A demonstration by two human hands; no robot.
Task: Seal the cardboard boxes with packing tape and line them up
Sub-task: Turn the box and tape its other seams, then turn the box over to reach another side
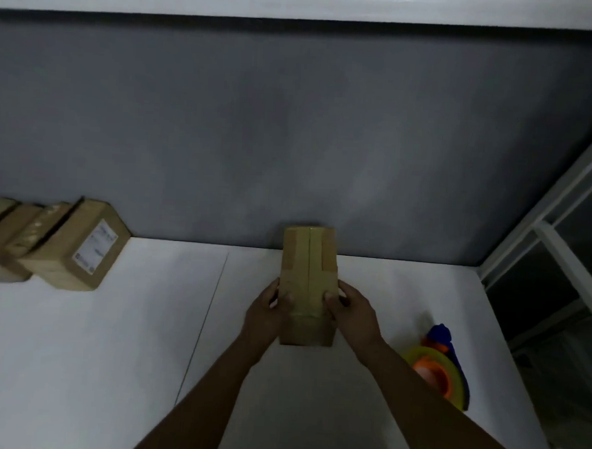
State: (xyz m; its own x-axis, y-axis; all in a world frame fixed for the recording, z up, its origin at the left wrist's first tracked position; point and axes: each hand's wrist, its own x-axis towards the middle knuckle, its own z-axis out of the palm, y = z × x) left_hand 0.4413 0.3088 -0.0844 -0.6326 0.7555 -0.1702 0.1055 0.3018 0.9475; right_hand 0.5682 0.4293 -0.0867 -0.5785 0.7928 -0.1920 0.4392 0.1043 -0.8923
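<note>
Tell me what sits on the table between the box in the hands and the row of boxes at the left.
Nothing: in the head view the white table is bare between the held box and the row of boxes, apart from a thin seam line.

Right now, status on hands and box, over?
Both hands, left and right, gripping taped box at the wall. Tape dispenser idle, right. Finished boxes lined left. Path clear.

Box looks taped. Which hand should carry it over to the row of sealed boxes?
Left, probably: the left hand grips the box on the side facing the row; the right hand sits nearer the tape dispenser.
</note>
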